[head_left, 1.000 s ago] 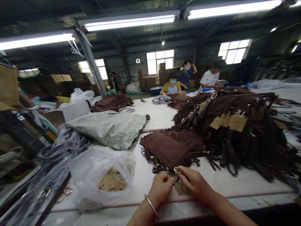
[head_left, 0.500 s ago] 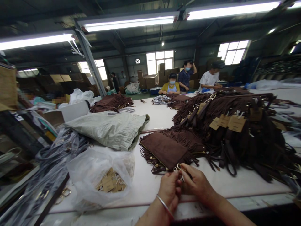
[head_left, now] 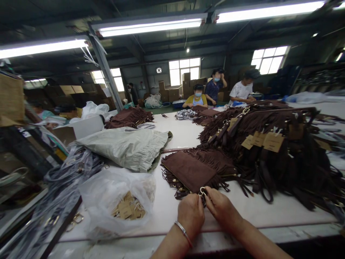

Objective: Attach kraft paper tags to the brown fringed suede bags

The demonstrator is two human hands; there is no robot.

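A brown fringed bag (head_left: pixel 188 171) lies flat on the table just beyond my hands, its zipper edge toward the left. At its near corner, a gold metal clasp (head_left: pixel 202 191) sits between my fingertips, with a short dark piece below it. My left hand (head_left: pixel 191 213), a silver bracelet on its wrist, is closed and pinches at the clasp from the left. My right hand (head_left: pixel 224 208) pinches it from the right, thumb and index finger together. My fingers partly hide how the clasp joins the bag.
To the left, a clear plastic bag (head_left: pixel 94 201) holds several tan paper tags (head_left: pixel 126 209). Behind it lies a grey-green woven sack (head_left: pixel 129 147). Plastic-wrapped straps (head_left: pixel 64 180) cover the left edge. A large pile of fringed bags (head_left: pixel 285 154) stands right. Co-workers (head_left: pixel 198 99) sit beyond.
My left hand has turned, with its back now more toward me. The clasp has tipped more upright between my fingertips. The bag on the table stays in place.
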